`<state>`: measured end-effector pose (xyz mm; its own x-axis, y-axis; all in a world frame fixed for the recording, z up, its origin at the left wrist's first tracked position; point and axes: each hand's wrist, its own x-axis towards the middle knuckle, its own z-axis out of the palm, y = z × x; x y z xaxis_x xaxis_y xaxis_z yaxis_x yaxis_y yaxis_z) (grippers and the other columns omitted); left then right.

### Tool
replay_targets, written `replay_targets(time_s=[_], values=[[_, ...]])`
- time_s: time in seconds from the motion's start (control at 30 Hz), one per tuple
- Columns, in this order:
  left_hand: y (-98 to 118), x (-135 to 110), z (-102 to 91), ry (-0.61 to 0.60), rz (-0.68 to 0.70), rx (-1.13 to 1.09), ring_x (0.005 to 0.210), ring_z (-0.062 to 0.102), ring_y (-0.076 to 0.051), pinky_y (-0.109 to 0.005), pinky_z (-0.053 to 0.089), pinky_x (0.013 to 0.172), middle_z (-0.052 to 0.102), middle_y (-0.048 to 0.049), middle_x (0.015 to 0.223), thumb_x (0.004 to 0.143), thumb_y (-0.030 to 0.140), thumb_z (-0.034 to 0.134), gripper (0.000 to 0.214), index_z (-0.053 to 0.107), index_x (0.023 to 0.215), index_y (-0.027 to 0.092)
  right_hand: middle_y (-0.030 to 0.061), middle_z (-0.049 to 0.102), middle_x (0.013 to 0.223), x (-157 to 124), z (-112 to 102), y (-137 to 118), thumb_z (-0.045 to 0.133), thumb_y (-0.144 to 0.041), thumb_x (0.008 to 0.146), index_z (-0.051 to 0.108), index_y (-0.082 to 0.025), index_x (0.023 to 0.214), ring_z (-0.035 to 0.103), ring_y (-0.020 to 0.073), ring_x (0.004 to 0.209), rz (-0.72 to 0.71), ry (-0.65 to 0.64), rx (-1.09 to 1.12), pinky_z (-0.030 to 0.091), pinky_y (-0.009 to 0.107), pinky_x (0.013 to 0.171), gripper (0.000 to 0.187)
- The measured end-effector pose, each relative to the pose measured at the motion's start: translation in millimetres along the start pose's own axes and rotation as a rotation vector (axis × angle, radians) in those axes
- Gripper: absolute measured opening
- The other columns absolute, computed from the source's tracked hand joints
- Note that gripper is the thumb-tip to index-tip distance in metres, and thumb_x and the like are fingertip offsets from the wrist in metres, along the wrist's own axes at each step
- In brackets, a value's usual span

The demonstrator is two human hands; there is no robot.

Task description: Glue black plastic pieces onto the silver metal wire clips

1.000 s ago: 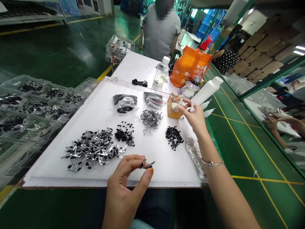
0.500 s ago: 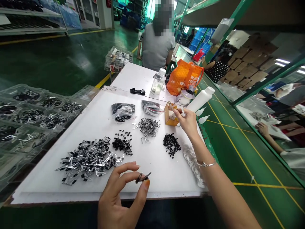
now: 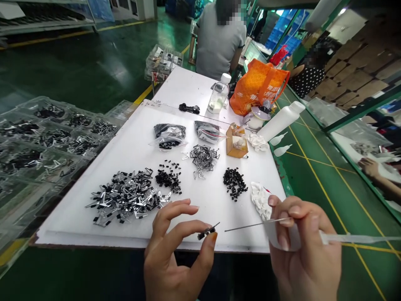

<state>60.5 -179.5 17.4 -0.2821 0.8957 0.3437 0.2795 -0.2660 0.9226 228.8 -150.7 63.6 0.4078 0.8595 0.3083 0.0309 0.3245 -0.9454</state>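
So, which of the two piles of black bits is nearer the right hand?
The right-side pile, beside the crumpled white material; the other pile sits farther left, by the big silver-and-black heap.

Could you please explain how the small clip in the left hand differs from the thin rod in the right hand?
Size: the small clip is short, while the thin rod is clearly longer.
Shape: the small clip has a thicker black part, but the thin rod looks straight and slender.
Shared: each is held in the fingers, the clip by the left hand, the rod by the right hand.
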Motion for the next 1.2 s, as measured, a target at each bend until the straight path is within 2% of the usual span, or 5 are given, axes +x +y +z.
replay_targets(time_s=[0.2,0.5,0.7,0.93,1.2], values=[[2,-1,-1.3,-0.015,-0.030,0.006,0.123,0.062,-0.020,-0.042,0.048,0.116,0.064,0.0020,0.116,0.090,0.006,0.068,0.028,0.069,0.095,0.033,-0.0029,0.055,0.063,-3,3,13,0.074,-0.039,0.095,0.075,-0.026,0.080,0.042,0.0089,0.047,0.004,-0.026,0.017,0.030,0.023,0.039,0.020],[1,1,0.2,-0.001,-0.058,0.008,0.122,0.066,-0.025,-0.047,0.052,0.113,0.068,-0.0009,0.113,0.088,0.009,0.071,0.023,0.072,0.091,0.031,-0.0030,0.058,0.067,-7,3,15,0.070,-0.037,0.097,0.075,-0.025,0.082,0.038,0.0077,0.044,0.000,-0.045,0.012,0.037,0.026,0.045,0.020],[-3,0,-3.5,-0.023,-0.065,0.000,0.126,0.063,-0.022,-0.039,0.053,0.111,0.066,0.0010,0.118,0.089,0.010,0.070,0.024,0.070,0.094,0.034,-0.0008,0.064,0.076,71,-12,45,0.067,-0.044,0.096,0.071,-0.023,0.090,0.047,0.0124,0.051,-0.362,0.321,-0.334,0.033,0.028,0.049,0.022],[-4,-1,-8.0,-0.001,-0.048,0.007,0.128,0.061,-0.020,-0.033,0.052,0.109,0.065,0.0022,0.120,0.089,0.010,0.071,0.024,0.069,0.094,0.033,0.0064,0.072,0.084,162,-5,84,0.064,-0.051,0.094,0.073,-0.019,0.089,0.065,0.0224,0.077,-0.402,0.130,-0.557,0.049,0.038,0.077,0.034],[0,0,-12.5,0.019,-0.046,0.023,0.128,0.061,-0.024,-0.041,0.053,0.111,0.066,0.0005,0.117,0.089,0.010,0.071,0.024,0.070,0.093,0.033,-0.0002,0.067,0.077,155,14,81,0.079,-0.045,0.082,0.076,-0.022,0.117,0.054,0.0183,0.066,-0.206,-0.192,-0.573,0.046,0.034,0.069,0.042]])
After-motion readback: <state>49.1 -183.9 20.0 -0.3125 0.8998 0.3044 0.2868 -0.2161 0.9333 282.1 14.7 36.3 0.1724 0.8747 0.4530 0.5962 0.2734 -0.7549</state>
